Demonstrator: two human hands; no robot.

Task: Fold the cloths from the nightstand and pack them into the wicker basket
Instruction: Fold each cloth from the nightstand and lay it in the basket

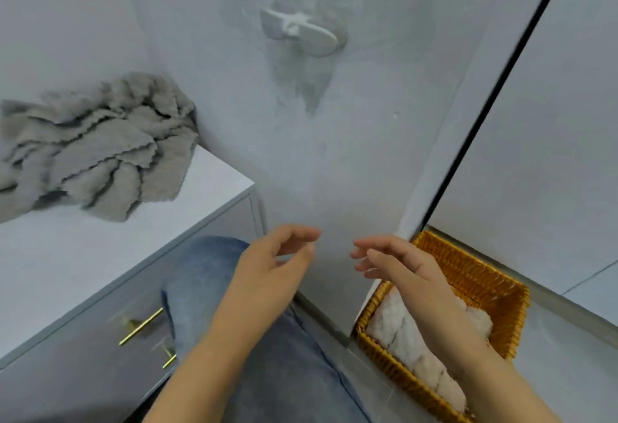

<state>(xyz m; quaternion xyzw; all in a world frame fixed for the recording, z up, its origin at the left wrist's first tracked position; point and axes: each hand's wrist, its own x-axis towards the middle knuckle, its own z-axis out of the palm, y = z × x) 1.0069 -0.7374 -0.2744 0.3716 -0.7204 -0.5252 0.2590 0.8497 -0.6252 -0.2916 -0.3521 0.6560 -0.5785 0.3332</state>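
Both hands raised mid-air at about 6 o'clock, palms turned toward each other, a clear gap between them, touching nothing. Left hand [277, 265] empty, fingers loosely curved, thumb and forefinger apart. Right hand [398, 263] empty too, fingers spread and relaxed, tips aimed toward 9 o'clock. Right forearm crossing over the basket [468, 265], which sits on the floor at 4 to 5 o'clock, tucked into the corner against the wall [334, 161].

Inside the basket: pale folded cloths [401, 339], fluffy, packed side by side in a row; exact count hard to tell, part of them hidden under the forearm.

At 9 to 10 o'clock, a crumpled heap of grey cloths [97, 148] with wavy edges, lying on the far part of the nightstand [83, 272], near its back right corner and against the wall. Well apart from both hands and from the basket. Number of cloths in the heap not readable.

Nightstand top white, front grey, with two brass handles [142, 327] at 7 o'clock on the drawer fronts.

Between nightstand and basket, at 6 o'clock, a knee in blue jeans [207, 275] under the left forearm.

At 12 o'clock on the wall, a blurred white holder [297, 33]; kind not clear. At 2 o'clock, a dark vertical gap [501, 78] running down between the wall edge and a pale panel toward the basket's far rim.
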